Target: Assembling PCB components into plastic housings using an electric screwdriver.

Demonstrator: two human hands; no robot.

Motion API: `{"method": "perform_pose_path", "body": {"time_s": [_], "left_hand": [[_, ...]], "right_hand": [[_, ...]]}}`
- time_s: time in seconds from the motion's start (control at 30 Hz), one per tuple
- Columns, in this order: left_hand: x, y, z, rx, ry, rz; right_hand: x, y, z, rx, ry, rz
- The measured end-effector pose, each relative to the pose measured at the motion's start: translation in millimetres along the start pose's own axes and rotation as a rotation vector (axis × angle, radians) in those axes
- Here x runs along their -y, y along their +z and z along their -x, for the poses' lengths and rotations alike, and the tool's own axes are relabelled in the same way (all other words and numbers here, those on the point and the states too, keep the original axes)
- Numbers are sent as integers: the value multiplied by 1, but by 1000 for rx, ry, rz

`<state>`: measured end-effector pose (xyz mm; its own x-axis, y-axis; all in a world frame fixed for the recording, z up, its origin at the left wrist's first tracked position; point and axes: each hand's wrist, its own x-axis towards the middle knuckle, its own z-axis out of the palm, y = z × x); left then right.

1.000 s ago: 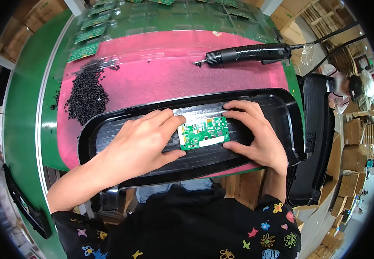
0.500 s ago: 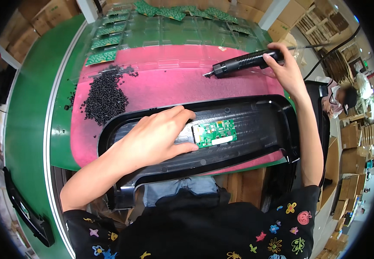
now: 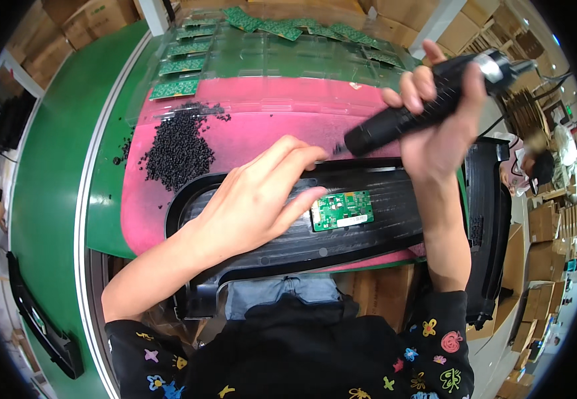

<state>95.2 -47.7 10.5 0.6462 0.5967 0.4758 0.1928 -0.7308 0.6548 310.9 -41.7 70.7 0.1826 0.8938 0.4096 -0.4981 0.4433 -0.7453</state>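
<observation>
My right hand (image 3: 442,143) grips a black electric screwdriver (image 3: 389,128), its bit end angled down to the left above the far rim of a long black plastic housing (image 3: 395,199). Inside that housing lies a green circuit board (image 3: 343,211) with a white label. Over the housing's left part, my left hand (image 3: 252,193) is open, thumb and index finger apart. The thumb tip reaches the board's left edge, and the index fingertip is close to the screwdriver's bit. A small dark piece, too blurred to make out, shows around the bit.
A heap of small black screws (image 3: 180,149) lies on the pink mat (image 3: 268,136), left of the housing. Behind it, clear plastic trays (image 3: 255,63) hold several green boards (image 3: 175,90). Another black housing (image 3: 484,226) stands at the right. A cable runs from the screwdriver's rear.
The screwdriver has come from the mat's far side toward me, over the housing's far rim, and is raised nearer the camera. My left index finger has moved toward its bit.
</observation>
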Motion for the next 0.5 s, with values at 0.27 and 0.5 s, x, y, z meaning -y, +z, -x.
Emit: {"method": "perform_pose_path", "body": {"time_s": [0.27,0.5], "left_hand": [[1,1,5,182,322,61],[-3,4,5,124,418,-154]], "right_hand": [[23,28,42,336,167,-170],[24,29,52,334,137,-48]]}}
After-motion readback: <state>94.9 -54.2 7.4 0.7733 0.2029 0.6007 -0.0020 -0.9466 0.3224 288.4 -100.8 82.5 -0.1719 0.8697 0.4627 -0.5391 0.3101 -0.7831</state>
